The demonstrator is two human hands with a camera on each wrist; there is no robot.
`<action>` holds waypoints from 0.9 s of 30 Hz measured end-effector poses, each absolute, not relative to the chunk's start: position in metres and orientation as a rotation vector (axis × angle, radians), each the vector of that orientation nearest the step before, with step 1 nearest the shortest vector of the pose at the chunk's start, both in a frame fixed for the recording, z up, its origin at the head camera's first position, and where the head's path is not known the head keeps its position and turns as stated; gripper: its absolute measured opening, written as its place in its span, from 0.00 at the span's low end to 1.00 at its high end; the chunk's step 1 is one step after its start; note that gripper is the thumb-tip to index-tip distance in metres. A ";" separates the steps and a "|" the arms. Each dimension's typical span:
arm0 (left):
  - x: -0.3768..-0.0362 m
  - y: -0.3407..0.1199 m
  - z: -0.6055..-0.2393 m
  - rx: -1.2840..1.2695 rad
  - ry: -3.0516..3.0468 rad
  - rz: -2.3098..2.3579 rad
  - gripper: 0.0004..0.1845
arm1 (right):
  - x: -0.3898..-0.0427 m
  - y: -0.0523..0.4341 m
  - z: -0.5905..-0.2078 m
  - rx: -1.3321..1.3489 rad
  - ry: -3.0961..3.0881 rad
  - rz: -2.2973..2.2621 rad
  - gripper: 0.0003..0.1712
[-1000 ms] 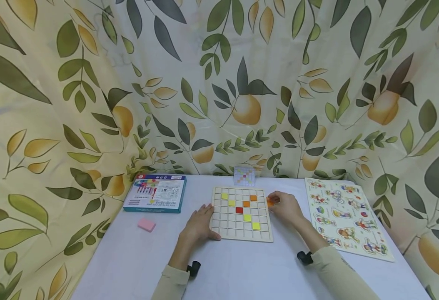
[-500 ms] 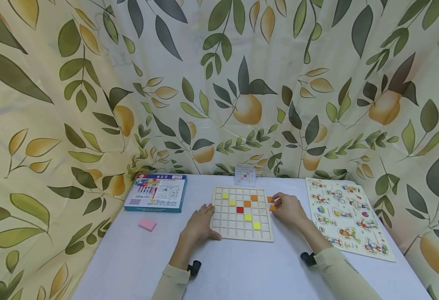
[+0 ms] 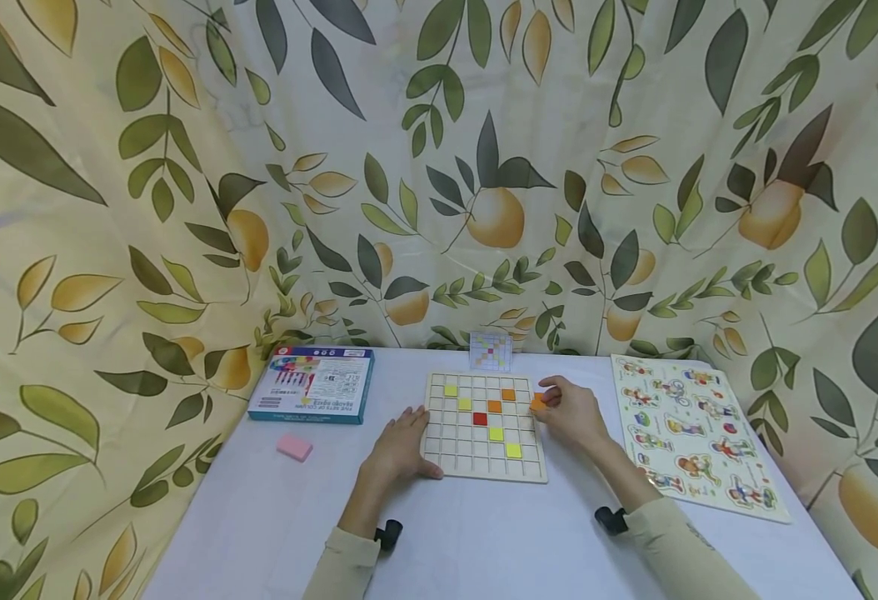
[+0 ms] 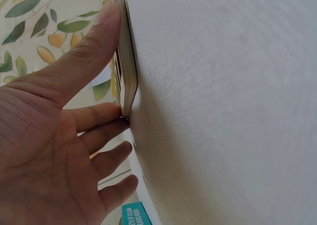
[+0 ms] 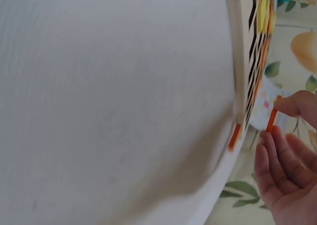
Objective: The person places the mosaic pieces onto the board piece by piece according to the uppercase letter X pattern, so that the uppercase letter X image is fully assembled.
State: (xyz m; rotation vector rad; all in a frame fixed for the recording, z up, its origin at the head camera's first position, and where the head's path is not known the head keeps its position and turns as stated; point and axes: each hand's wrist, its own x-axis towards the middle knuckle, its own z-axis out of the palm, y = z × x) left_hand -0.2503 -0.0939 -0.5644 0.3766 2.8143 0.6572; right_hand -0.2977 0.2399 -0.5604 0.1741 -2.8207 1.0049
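Note:
A wooden grid board [image 3: 450, 458] lies on the table, with yellow, orange and red square tiles in some of its cells. My left hand [image 3: 400, 446] rests along its left side. In the left wrist view, thumb and fingertips touch the board's edge, the fingers extended and spread. At the board's upper right edge, my right hand [image 3: 576, 417] pinches an orange tile [image 5: 272, 116] between thumb and fingertip, held up off the table. A second orange tile [image 5: 235, 138] lies against the board's edge on the table. My fingers hide part of the pinched tile in the head view.
Behind the board stands a small pattern card [image 3: 491, 352]. A boxed game [image 3: 311, 387] and a pink block [image 3: 294, 448] lie to the left. On the right is a picture board [image 3: 686, 433] with cartoon figures. A leaf-print curtain [image 3: 439, 292] hangs behind the table.
Half a second ago two orange tiles showed beside the board at my right fingers. One is now lifted in the pinch, slightly up and toward the board. My left hand stays put.

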 end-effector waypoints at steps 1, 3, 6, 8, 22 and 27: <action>-0.250 -0.094 -0.565 0.378 2.814 0.654 0.61 | -0.297 0.236 -0.560 0.186 -2.822 1.015 0.31; -0.251 -0.094 -0.565 0.379 2.814 0.647 0.61 | -0.297 0.228 -0.559 0.214 -2.826 1.026 0.31; -0.251 -0.095 -0.564 0.375 2.809 0.649 0.61 | -0.296 0.217 -0.558 0.241 -2.831 1.046 0.31; -0.251 -0.095 -0.564 0.373 2.804 0.657 0.61 | -0.296 0.211 -0.558 0.260 -2.821 1.072 0.31; -0.252 -0.094 -0.565 0.375 2.803 0.660 0.61 | -0.290 0.173 -0.563 0.417 -2.792 1.140 0.28; -0.251 -0.095 -0.563 0.361 2.803 0.646 0.61 | -0.285 0.157 -0.563 0.483 -2.792 1.161 0.29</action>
